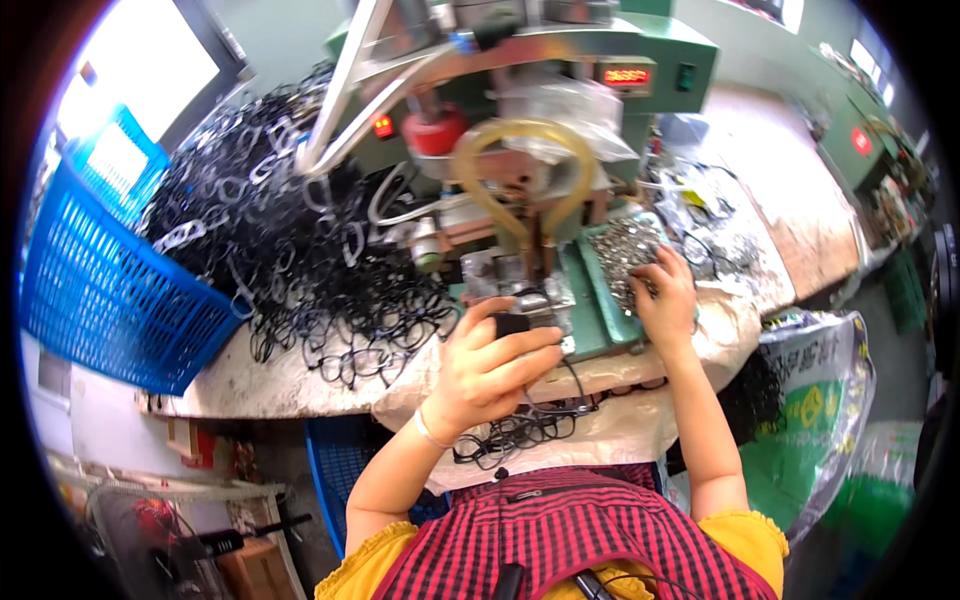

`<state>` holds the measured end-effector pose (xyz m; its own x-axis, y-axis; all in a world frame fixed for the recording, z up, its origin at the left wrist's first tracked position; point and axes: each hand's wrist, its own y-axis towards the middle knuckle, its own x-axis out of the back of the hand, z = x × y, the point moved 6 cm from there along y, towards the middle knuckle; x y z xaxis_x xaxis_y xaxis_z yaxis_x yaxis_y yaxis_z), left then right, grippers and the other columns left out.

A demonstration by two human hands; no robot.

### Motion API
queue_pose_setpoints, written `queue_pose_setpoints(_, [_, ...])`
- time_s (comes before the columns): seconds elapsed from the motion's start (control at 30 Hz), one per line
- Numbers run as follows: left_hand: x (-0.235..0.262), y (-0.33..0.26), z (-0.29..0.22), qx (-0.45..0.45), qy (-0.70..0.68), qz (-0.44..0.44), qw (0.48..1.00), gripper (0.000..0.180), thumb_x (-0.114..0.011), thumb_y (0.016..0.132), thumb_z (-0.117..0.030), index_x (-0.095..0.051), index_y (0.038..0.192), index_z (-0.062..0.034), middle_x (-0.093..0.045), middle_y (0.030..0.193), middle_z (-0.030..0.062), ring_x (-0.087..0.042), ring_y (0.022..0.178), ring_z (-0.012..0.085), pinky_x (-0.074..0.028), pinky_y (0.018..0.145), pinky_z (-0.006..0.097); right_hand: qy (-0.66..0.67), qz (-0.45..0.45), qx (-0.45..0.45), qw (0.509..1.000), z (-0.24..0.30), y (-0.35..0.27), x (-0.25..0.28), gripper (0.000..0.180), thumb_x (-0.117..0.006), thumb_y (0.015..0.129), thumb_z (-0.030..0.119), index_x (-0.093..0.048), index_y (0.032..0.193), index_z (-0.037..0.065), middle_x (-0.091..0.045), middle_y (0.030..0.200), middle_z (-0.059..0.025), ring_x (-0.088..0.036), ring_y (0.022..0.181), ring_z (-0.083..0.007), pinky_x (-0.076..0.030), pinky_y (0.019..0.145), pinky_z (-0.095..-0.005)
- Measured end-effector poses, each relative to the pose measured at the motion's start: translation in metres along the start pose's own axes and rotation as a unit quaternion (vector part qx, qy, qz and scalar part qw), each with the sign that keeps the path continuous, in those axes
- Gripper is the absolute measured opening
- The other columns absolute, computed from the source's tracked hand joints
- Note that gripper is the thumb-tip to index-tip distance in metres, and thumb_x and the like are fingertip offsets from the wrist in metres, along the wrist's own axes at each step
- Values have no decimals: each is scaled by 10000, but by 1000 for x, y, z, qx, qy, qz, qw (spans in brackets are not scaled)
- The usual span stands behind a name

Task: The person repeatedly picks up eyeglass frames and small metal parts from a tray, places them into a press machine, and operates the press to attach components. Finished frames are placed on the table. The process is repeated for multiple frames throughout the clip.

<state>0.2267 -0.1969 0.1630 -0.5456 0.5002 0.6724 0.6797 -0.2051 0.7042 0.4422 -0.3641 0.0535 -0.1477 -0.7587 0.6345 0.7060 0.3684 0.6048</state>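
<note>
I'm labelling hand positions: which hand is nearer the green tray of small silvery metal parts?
Right. The right hand is over the tray, at the metal parts; the left hand is to the tray's left.

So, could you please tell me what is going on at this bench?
A person is working at a green machine. The left hand is at the metal fixture; what it holds is unclear. The right hand reaches into a green tray of small metal parts. A tangled heap of dark frames lies on the left, beside a blue basket.
</note>
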Motion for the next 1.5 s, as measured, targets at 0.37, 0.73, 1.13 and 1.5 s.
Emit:
queue_pose_setpoints(0.37, [-114,-79,-80,366,-638,291,612,403,-423,1087,-312,-614,1209,21,-665,1207,148,-597,1168,229,-435,1049,378,97,1,-38,995,6,7,4,136,-680,887,73,-731,989,-1,-720,940,-106,-668,883,-208,-499,826,-313])
queue_pose_setpoints(0.73, [-138,-102,-99,302,-689,438,493,688,-344,1077,-522,-568,1347,70,-601,1361,170,-548,1224,190,-411,1089,334,241,14,-139,960,13,13,-14,148,-693,908,68,-759,1021,-3,-731,891,-39,-624,808,-83,-491,751,-242])
queue_pose_setpoints(1.13, [100,-210,124,437,361,-84,819,238,-774,833,-173,-710,1011,-29,-686,846,114,-652,756,279,-525,703,374,266,13,-205,942,1,-22,13,156,-733,833,32,-735,985,-1,-728,914,-33,-647,868,-121,-499,812,-263])
queue_pose_setpoints(1.5, [127,-202,134,490,34,-345,800,262,-561,1029,-147,-563,1267,-37,-562,898,-26,-482,730,58,-417,658,221,342,-9,2,940,116,31,10,137,-713,787,19,-685,921,20,-708,901,-115,-679,845,-270,-525,790,-353])
